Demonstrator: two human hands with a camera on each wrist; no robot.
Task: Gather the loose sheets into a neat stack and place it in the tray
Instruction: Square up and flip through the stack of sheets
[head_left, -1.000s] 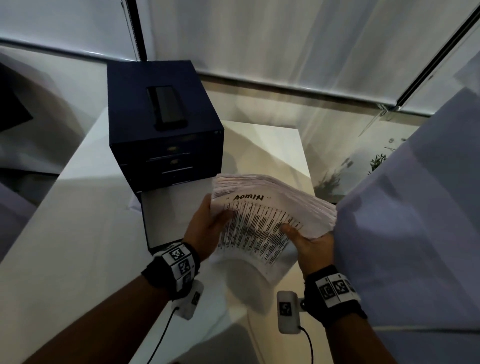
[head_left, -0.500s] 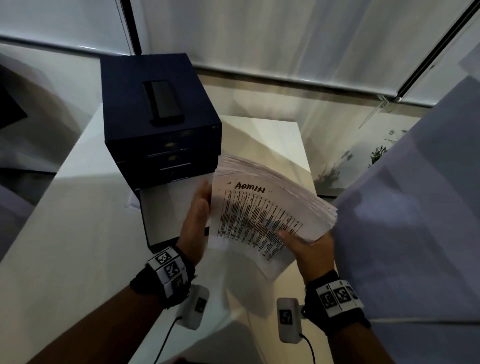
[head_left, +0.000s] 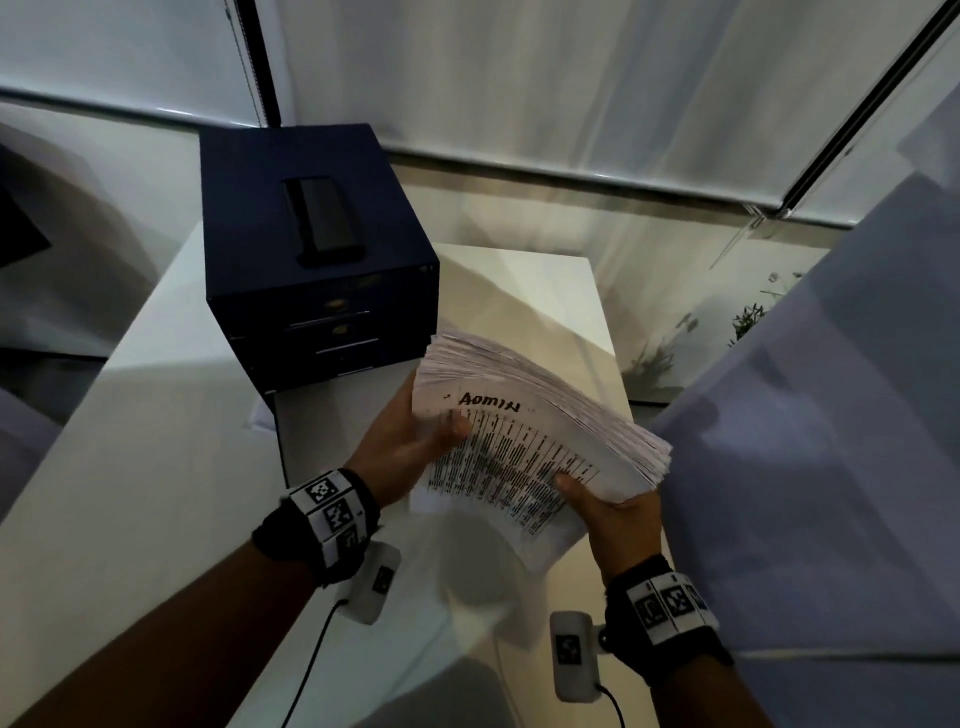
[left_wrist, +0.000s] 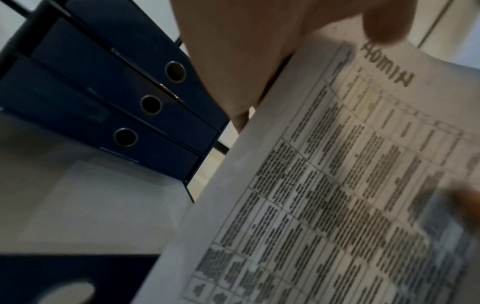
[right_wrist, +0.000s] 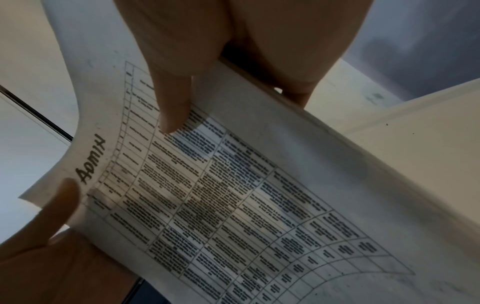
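A thick stack of sheets (head_left: 519, 457), its top page a printed table with "ADMIN" handwritten on it, is held in the air to the right of the tray. My left hand (head_left: 410, 447) grips its left edge, thumb on the top page (left_wrist: 384, 22). My right hand (head_left: 613, 514) holds the near right corner, thumb on top (right_wrist: 171, 107) and fingers underneath. The stack (right_wrist: 221, 195) bends, and its far edges fan out unevenly. The tray (head_left: 280, 447) is the bottom drawer, pulled out of a dark blue drawer unit (head_left: 311, 291), with a pale inside (left_wrist: 78, 205).
A black flat object (head_left: 324, 221) lies on top of the drawer unit. The white table (head_left: 130, 493) ends just right of the stack. A pale panel (head_left: 831, 415) rises close on the right. Two upper drawers (left_wrist: 130, 86) are closed.
Half a second ago my left hand lay flat against the stack's left edge; now its thumb is back on the top page. The stack has tilted slightly, and the right hand keeps its hold.
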